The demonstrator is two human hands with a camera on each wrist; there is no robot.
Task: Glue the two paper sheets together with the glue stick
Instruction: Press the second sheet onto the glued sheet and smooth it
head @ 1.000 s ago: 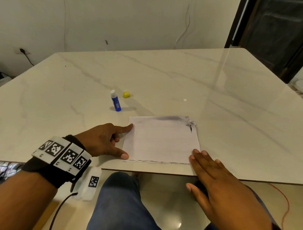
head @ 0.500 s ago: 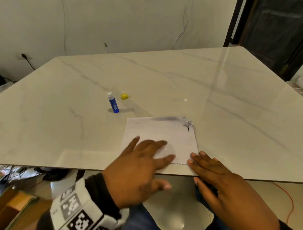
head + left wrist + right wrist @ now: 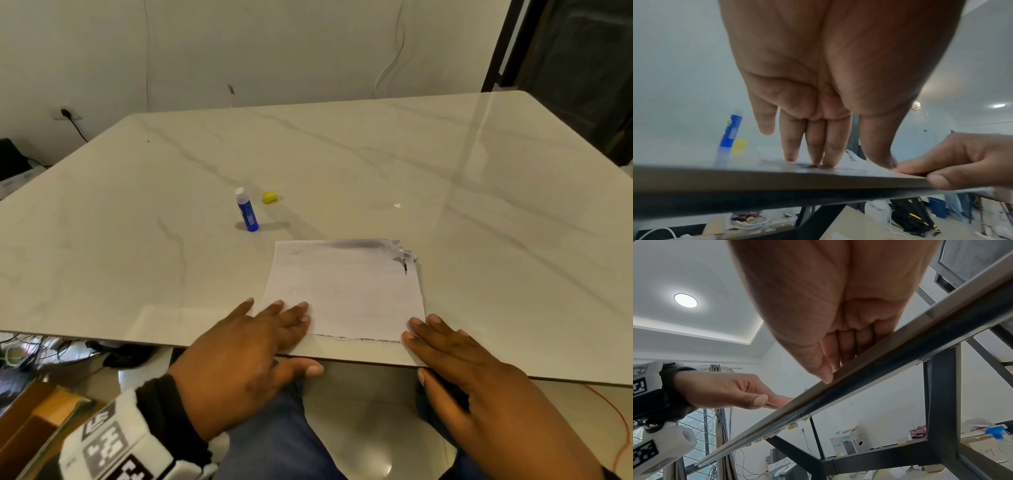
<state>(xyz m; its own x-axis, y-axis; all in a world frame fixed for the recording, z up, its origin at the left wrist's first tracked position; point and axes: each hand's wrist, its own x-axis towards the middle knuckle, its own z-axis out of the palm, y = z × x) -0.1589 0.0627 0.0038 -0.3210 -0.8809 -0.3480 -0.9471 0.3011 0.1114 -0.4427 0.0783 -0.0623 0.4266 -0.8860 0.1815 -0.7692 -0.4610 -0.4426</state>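
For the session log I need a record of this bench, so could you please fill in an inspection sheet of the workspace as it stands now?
Surface: marble-look table, glossy, grey veins.
Job's things: paper sheets stacked flat at the near edge, far right corner crumpled, a printed strip showing along the near edge; glue stick standing uncapped beyond them; yellow cap lying beside it.
Clutter: small white scrap on the table.
Grippers: left hand flat, fingers pressing the sheets' near left corner; right hand flat, fingertips at the near right corner.
Cables: plug and lead at the wall socket; tangled wires under the table.
Surroundings: plain wall, dark doorway at right, boxes on the floor.
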